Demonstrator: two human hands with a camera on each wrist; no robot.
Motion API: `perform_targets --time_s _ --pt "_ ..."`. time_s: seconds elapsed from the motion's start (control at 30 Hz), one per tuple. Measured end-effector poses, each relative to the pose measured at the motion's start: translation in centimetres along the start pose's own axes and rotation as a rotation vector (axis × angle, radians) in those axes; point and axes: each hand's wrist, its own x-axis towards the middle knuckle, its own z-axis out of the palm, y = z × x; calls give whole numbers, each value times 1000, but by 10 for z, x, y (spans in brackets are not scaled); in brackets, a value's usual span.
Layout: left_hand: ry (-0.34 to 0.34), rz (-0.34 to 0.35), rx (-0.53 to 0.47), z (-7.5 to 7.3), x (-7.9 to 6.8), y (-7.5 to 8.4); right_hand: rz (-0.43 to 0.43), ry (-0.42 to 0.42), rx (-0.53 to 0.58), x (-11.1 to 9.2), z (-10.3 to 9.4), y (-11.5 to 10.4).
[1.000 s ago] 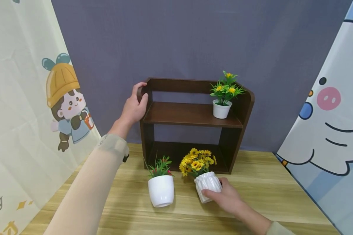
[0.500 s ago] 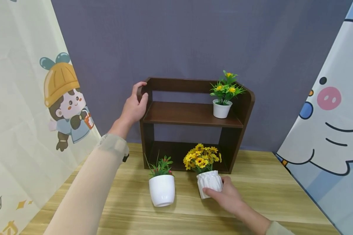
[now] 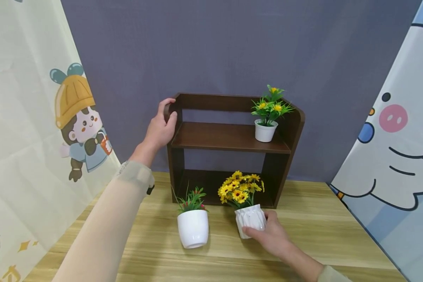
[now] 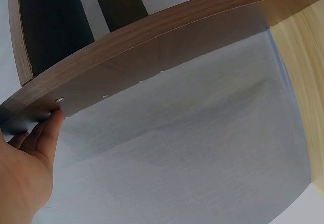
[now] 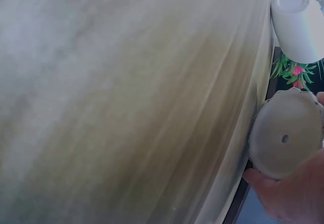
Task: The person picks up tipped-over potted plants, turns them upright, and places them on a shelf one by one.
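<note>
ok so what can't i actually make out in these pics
- Head view: the right hand, its fingertips beyond the thumb hidden behind the ribbed white pot.
- Head view: part of the lower shelf, covered by the yellow flowers.
- Head view: marks on the left sleeve, too small to read.
- Left wrist view: part of the left hand, cut off by the left edge.
- Right wrist view: one side of the smooth white pot, cut off by the right edge.

**Yellow blazes against dark brown**

Bright yellow with dark centres on these flowers (image 3: 238, 195), over a white pot (image 3: 248, 218)! Plain white on the neighbouring planter (image 3: 193, 230), its plant (image 3: 191, 201) green flecked with red-pink. Dark brown on the shelf (image 3: 213, 137), pale streaky grain across the table (image 3: 313, 219), slate blue-grey on the backdrop (image 3: 225, 51), and a yellow-hatted cartoon (image 3: 80, 127) on the cream cloth (image 3: 24, 137)!
</note>
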Motion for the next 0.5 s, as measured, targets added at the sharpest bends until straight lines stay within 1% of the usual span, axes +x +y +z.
perform_targets --time_s 0.5 --pt "1 4 2 -1 -2 2 21 4 132 0 0 9"
